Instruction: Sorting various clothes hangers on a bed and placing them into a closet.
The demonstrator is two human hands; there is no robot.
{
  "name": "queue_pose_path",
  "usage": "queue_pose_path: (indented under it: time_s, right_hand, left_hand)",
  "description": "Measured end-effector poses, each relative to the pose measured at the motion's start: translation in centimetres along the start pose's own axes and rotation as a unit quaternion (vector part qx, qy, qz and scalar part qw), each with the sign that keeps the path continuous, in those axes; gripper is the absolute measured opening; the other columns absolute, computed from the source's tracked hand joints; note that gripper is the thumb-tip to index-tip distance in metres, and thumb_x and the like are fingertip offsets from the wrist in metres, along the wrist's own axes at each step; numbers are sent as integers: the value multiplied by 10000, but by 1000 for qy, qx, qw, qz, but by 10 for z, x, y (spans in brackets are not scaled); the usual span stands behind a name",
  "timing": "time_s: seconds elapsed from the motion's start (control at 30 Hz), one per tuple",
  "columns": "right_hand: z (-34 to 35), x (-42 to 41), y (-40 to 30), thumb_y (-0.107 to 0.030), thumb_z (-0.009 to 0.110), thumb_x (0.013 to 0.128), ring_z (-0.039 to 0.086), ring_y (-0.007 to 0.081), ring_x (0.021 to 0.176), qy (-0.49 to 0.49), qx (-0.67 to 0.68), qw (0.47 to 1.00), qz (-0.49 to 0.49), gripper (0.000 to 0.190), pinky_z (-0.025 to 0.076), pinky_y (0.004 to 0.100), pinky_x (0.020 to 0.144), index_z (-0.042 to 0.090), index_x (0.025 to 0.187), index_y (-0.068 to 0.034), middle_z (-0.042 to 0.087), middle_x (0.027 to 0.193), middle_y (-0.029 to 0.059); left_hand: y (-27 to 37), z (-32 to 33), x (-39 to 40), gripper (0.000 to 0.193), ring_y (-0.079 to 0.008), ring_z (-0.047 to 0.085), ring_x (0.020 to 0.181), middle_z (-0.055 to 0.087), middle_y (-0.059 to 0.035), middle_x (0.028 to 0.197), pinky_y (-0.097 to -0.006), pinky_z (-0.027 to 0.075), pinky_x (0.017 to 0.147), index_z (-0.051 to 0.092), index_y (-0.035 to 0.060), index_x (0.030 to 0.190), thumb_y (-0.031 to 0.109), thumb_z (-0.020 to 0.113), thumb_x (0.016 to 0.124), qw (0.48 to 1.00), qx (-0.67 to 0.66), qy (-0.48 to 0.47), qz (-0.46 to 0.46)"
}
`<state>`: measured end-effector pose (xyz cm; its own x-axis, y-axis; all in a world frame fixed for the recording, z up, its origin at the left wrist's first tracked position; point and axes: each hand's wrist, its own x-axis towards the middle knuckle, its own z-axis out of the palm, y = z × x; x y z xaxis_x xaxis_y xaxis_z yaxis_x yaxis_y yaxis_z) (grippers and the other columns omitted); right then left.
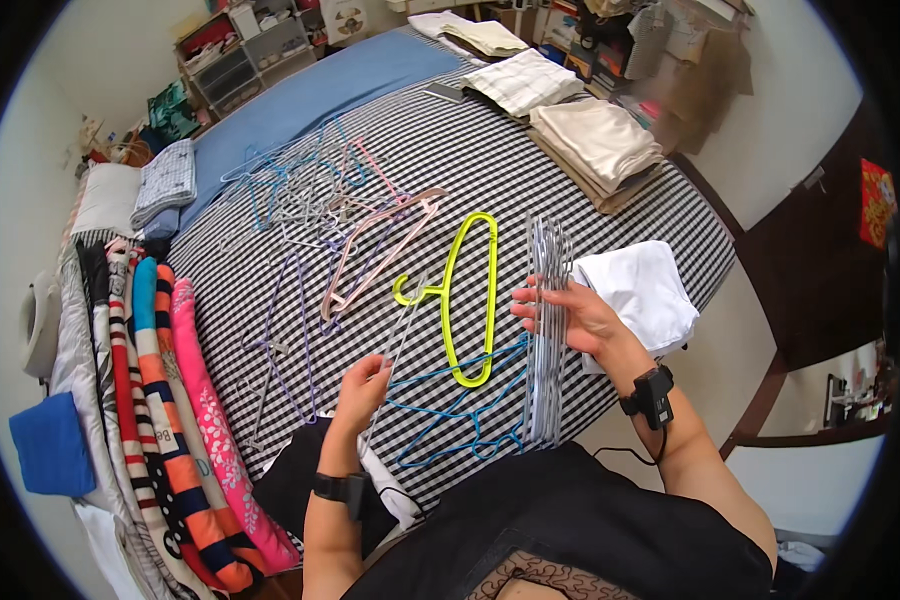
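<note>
A thick bundle of grey metal hangers (547, 360) stands on edge in my right hand (581, 311), fingers wrapped around its wires. My left hand (365, 390) pinches one thin grey hanger (401, 341), which is blurred and seen nearly edge-on. Between my hands lies a lime-green plastic hanger (493, 300), its hook towards the left. Blue hangers (461, 414) lie just in front of me, partly behind the bundle. Left of the green one rest a pink hanger (337, 277) and purple hangers (311, 360). Farther off is a tangled heap of grey and blue hangers (300, 184).
Everything lies on a bed with a black-and-white checked sheet (412, 195). Folded white cloth (637, 292) sits beside my right hand. Folded clothes (596, 142) line the far right edge. Rolled or folded colourful textiles (202, 405) line the left. Black clothing (307, 472) lies near my left wrist.
</note>
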<state>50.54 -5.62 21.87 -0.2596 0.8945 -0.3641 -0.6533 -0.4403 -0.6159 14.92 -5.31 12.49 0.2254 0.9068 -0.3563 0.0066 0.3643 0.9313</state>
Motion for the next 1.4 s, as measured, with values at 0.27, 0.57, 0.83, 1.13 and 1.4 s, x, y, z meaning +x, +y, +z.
queue_pose_path:
  time_s: [0.27, 0.57, 0.83, 1.13, 1.4]
  right_hand:
    - [38, 23, 14, -86, 623, 806, 551, 328, 1067, -68, -7, 998, -2, 374, 507, 418, 844, 474, 1144, -33, 518, 1191, 198]
    - [16, 37, 26, -42, 590, 823, 549, 288, 1069, 0, 2, 999, -50, 295, 448, 405, 934, 512, 1102, 14, 574, 1122, 194]
    - [-12, 61, 25, -101, 547, 881, 582, 226, 945, 86, 102, 988, -74, 191, 493, 403, 836, 521, 1061, -41, 604, 945, 90]
    - [-31, 69, -6, -110, 575, 824, 512, 153, 756, 111, 94, 982, -121, 348, 464, 342, 704, 481, 1145, -15, 549, 880, 59]
    - [-46, 81, -8, -105, 574, 819, 526, 146, 737, 128, 98, 979, -122, 337, 472, 341, 691, 487, 1134, -21, 554, 872, 53]
  left_hand:
    - [65, 117, 14, 197, -111, 490, 548, 553, -46, 745, -257, 406, 483, 554, 1, 1028, 77, 548, 846, 985, 57, 36, 162]
    - [70, 158, 26, 282, -297, 557, 703, 508, -127, 849, -369, 478, 599, 520, 6, 1062, 53, 578, 790, 830, 376, 36, 410]
    - [81, 130, 71, 318, -309, 556, 816, 523, -134, 927, -369, 479, 695, 529, 23, 1089, 90, 589, 784, 845, 320, -30, 427]
    - [-24, -97, 238, 484, -365, 478, 1074, 514, -204, 1129, -439, 426, 870, 479, -8, 1135, 164, 668, 725, 800, 535, 272, -3]
    - [-38, -71, 204, 232, -316, 608, 762, 568, -210, 873, -416, 476, 684, 538, 13, 1057, 95, 458, 855, 914, 336, 210, 90]
